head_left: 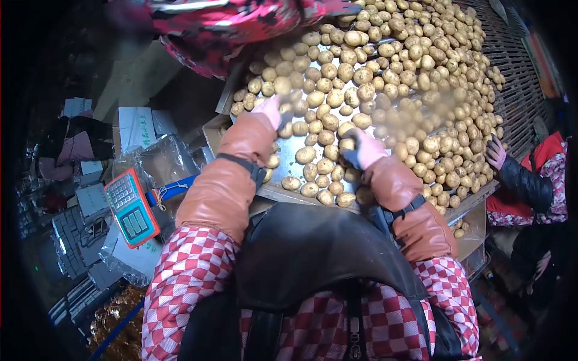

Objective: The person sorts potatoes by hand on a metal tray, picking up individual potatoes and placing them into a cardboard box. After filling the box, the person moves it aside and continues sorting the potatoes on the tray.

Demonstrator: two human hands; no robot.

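Note:
Potatoes lie spread over a pale metal sorting table in front of me. My left hand, in a pink glove with dark fingers, reaches in at the table's left side among the potatoes; its fingers are smeared by motion. My right hand, gloved alike, is near the middle of the front edge. Its dark fingers curl around a potato, thumb side and fingertips on either side of it. Brown sleeve covers reach over both my forearms.
A large potato heap covers the back right, beside a slatted surface. One person in a pink patterned sleeve leans in at the back; another person's gloved hand is at the right edge. Left stand a scale display and boxes.

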